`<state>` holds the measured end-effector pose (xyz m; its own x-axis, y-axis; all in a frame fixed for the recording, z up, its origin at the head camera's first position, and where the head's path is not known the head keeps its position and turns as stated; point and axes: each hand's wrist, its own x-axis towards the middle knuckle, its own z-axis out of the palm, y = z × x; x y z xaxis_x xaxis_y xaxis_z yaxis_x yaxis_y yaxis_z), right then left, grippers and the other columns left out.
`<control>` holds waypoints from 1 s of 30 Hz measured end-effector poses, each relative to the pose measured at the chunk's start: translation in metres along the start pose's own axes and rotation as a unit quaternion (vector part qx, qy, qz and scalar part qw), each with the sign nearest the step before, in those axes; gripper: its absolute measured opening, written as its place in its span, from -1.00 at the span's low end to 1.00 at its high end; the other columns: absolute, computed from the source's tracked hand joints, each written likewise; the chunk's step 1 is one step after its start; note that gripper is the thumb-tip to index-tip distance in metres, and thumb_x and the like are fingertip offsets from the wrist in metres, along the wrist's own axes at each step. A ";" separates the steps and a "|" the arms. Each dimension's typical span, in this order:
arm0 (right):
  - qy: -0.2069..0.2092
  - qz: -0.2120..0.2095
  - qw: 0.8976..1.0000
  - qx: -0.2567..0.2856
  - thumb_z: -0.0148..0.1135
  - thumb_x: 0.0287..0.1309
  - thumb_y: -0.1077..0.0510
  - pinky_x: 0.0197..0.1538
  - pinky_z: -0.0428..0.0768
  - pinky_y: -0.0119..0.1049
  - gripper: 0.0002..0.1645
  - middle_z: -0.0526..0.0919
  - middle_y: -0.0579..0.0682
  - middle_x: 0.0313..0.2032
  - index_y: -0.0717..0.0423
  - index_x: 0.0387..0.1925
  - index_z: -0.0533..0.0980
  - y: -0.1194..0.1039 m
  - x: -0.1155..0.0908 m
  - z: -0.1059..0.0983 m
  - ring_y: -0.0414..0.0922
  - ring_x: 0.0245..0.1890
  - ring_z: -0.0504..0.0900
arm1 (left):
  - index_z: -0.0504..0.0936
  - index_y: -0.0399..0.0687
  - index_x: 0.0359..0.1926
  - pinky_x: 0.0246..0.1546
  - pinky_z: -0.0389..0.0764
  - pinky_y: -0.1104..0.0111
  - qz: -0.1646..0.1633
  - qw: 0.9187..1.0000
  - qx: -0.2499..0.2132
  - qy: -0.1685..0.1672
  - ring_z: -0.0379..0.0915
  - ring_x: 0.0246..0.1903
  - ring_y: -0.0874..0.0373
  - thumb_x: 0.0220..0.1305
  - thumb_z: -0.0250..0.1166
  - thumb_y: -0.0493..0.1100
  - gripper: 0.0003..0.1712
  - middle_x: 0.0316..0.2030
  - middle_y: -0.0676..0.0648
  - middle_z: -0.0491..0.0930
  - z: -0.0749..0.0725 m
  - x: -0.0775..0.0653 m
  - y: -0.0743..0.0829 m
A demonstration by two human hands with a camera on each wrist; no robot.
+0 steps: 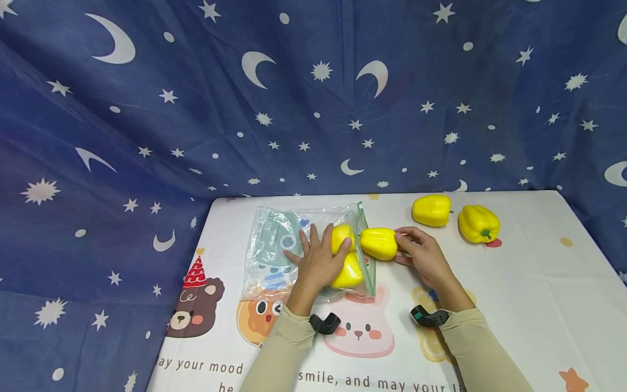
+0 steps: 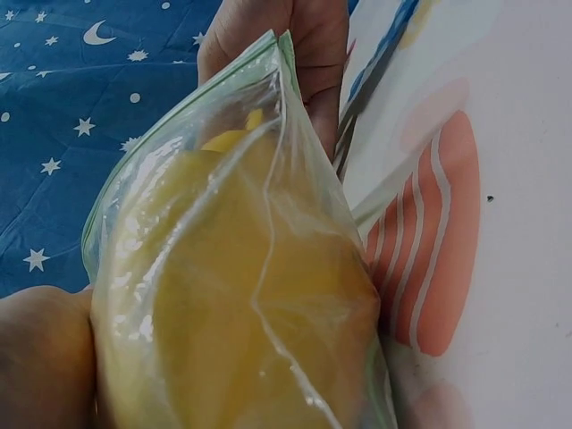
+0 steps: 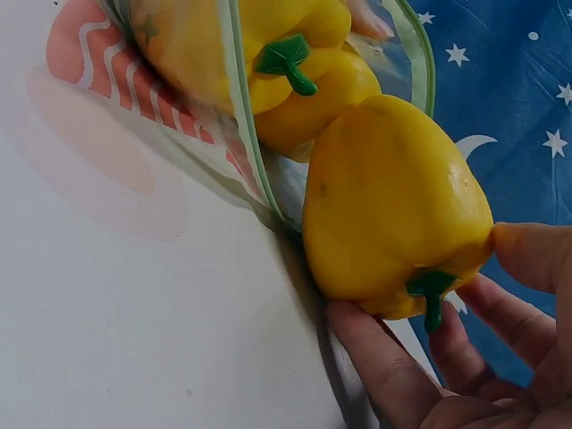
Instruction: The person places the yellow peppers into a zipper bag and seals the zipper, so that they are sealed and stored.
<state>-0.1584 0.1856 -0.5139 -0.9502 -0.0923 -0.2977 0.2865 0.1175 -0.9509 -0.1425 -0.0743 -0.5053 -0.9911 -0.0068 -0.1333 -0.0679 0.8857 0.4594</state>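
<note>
A clear zip bag (image 1: 274, 261) with a green zip edge lies flat on the table, its mouth facing right and parted. Inside it sit two yellow bell peppers (image 1: 346, 272), close to the opening. My left hand (image 1: 320, 261) rests on top of the bag with fingers spread, the thumb lying against the bagged peppers. In my right hand (image 1: 423, 258), thumb and fingertips pinch another yellow bell pepper (image 3: 393, 197) at its stem end. That pepper's blunt end is at the bag's mouth, touching or nearly touching the peppers inside.
Two more yellow bell peppers (image 1: 431, 210) lie at the back right of the table. The white tablecloth (image 1: 539, 305) carries printed cartoon figures and lettering. A dark blue curtain (image 1: 303, 158) with moons and stars hangs behind and at the left.
</note>
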 end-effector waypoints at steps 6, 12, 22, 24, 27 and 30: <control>-0.017 0.000 1.000 0.020 0.10 0.52 -0.02 0.03 0.73 -0.18 -0.44 0.48 0.10 0.13 0.19 0.38 0.37 -0.001 0.000 0.000 -0.27 -0.01 0.67 | 0.09 0.37 0.59 0.21 -0.43 -0.66 0.002 1.000 0.001 0.004 -0.44 0.58 -0.43 0.34 -0.33 0.64 -0.06 0.63 -0.25 -0.12 -0.001 0.000 0.001; -0.014 0.001 0.999 0.035 0.16 0.48 0.00 0.02 0.74 -0.14 -0.44 0.53 -0.02 -0.07 0.22 0.31 0.32 0.000 0.001 0.005 -0.26 -0.05 0.65 | 0.08 0.37 0.59 0.21 -0.42 -0.66 0.005 1.000 0.002 0.010 -0.43 0.59 -0.42 0.34 -0.32 0.64 -0.06 0.63 -0.25 -0.11 0.000 0.000 0.002; -0.035 -0.008 0.997 0.071 0.18 0.47 0.04 0.01 0.73 -0.09 -0.52 0.60 -0.01 -0.08 0.32 0.19 0.41 0.004 0.003 0.012 -0.19 -0.06 0.69 | 0.10 0.37 0.58 0.23 -0.41 -0.65 0.008 1.000 0.003 0.017 -0.44 0.59 -0.41 0.34 -0.29 0.64 -0.06 0.64 -0.23 -0.14 -0.001 -0.001 0.005; -0.039 -0.009 0.996 0.076 0.18 0.47 0.04 0.01 0.73 -0.07 -0.51 0.60 0.00 -0.06 0.33 0.20 0.40 0.004 0.003 0.013 -0.18 -0.06 0.68 | 0.12 0.36 0.58 0.23 -0.40 -0.65 0.012 1.000 0.005 0.024 -0.43 0.59 -0.42 0.35 -0.29 0.63 -0.07 0.63 -0.24 -0.13 -0.001 -0.001 0.005; -0.044 -0.011 0.996 0.083 0.15 0.49 0.03 0.02 0.73 -0.05 -0.50 0.57 0.01 -0.03 0.33 0.22 0.39 0.004 0.003 0.014 -0.16 -0.05 0.67 | 0.14 0.34 0.57 0.22 -0.38 -0.66 0.016 0.999 0.010 0.031 -0.42 0.58 -0.43 0.35 -0.29 0.63 -0.07 0.63 -0.25 -0.12 -0.001 0.000 0.005; -0.053 -0.014 0.995 0.087 0.13 0.50 0.01 0.03 0.72 -0.04 -0.48 0.52 0.03 -0.01 0.33 0.23 0.38 0.004 0.003 0.015 -0.13 -0.04 0.67 | 0.14 0.34 0.57 0.22 -0.36 -0.66 0.017 0.999 0.016 0.034 -0.41 0.59 -0.43 0.36 -0.29 0.62 -0.08 0.63 -0.25 -0.12 0.000 0.000 0.005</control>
<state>-0.1579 0.1709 -0.5195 -0.9427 -0.1977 -0.2688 0.2851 -0.0587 -0.9567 -0.1429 -0.0701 -0.5027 -0.9983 -0.0073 -0.0580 -0.0319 0.9000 0.4346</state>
